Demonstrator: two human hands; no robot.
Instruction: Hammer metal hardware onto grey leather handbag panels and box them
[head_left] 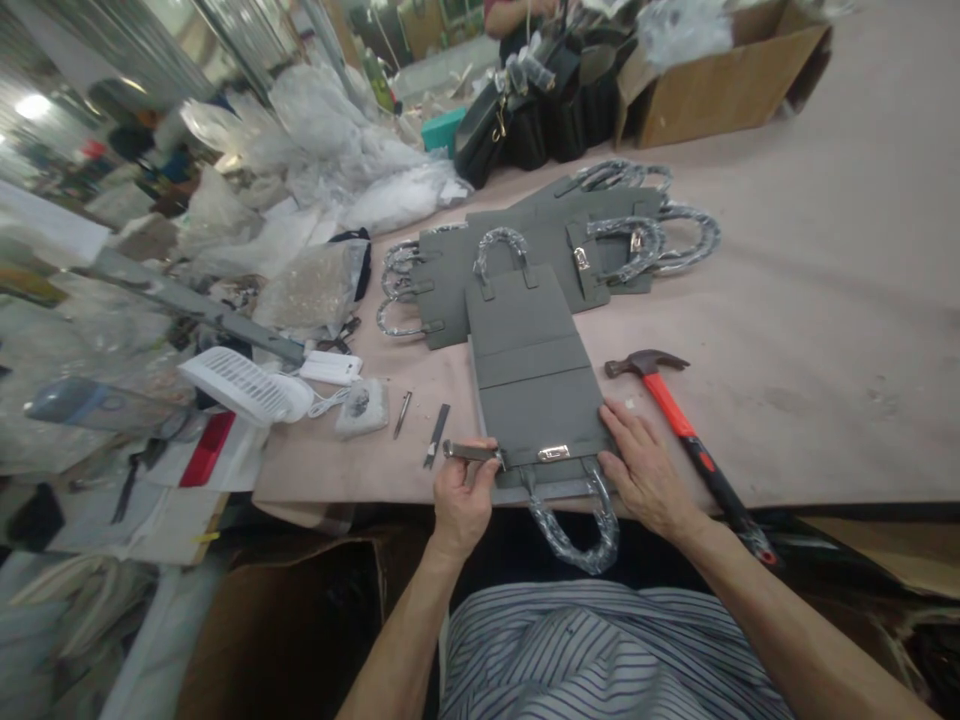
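A grey handbag panel piece [536,370] lies flat before me, with a plastic-wrapped handle at each end and a shiny metal clasp [555,453] near its front edge. My left hand [465,500] pinches a short metal bar-shaped tool [471,452], whose right end meets the panel's left edge near the clasp; its exact kind is unclear. My right hand [645,468] rests on the panel's right edge with its fingers extended. To the right of that hand lies a claw hammer [679,420] with a red and black grip. The near wrapped handle [577,555] hangs over the table edge.
More grey bag pieces [442,285] with wrapped handles lie behind. A flat metal strip [436,435], a thin pointed tool [403,414] and a white fan [244,385] are at left. Black bags [525,125], a cardboard box [727,75] and another person's arm are at the back.
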